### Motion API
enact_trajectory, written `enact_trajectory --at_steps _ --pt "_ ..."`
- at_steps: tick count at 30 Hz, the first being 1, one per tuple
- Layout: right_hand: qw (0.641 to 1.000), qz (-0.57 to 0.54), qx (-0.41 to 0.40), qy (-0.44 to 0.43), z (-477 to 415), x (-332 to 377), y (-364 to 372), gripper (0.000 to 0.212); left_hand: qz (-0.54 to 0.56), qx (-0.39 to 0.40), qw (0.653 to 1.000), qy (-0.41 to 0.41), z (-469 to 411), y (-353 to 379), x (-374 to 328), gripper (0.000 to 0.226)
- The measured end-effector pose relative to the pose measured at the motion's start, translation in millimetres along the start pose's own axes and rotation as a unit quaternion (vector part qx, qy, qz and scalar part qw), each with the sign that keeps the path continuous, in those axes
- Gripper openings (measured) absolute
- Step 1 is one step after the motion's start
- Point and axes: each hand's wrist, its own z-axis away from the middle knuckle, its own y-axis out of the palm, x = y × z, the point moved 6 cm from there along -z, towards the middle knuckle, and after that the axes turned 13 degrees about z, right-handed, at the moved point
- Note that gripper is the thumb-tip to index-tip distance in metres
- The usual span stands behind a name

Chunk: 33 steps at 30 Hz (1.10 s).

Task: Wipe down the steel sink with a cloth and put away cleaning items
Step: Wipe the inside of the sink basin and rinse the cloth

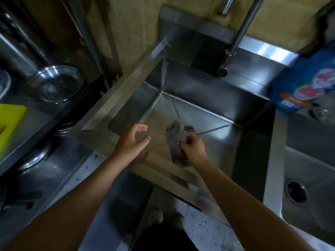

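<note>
Here, a grey cloth [176,142] is pinched in the grip of the right hand [193,148] above the steel sink [208,98], drooping below the fingers; the left hand [131,141] is held spread, empty.

blue packet [306,84] label blurred, yellow item [10,122] cut by left edge, cloth [175,137] partly behind right hand [194,150]

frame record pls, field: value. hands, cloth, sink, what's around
sink: steel, tap at back
left hand: open, empty, over sink's left side
right hand: grips cloth over sink
cloth: grey, crumpled; contact with sink floor unclear
right side: blue packet by rim, second basin
left side: steel bowl
</note>
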Motion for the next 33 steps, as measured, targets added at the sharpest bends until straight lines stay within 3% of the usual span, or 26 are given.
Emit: enact_trajectory --at_steps 4,18,24,33 --pt "0.998 -0.056 -0.030 0.014 23.7 -0.7 -31.2 0.006 0.023 0.002 1.000 0.004 5.0 6.1 -19.9 0.032" --pt "0.978 -0.177 -0.110 0.021 47.1 -0.5 -83.2 0.021 0.056 0.062 0.996 0.026 18.1 40.6 -105.9 0.026" --pt "0.961 -0.221 -0.156 0.052 27.3 25.5 -85.3 0.017 0.084 0.106 0.990 0.042 -29.8 28.9 -118.8 0.022" --pt "0.913 -0.302 -0.256 0.100 -17.8 92.9 -52.3 0.015 0.002 0.225 0.971 0.084 -139.4 -22.6 -122.9 0.027"
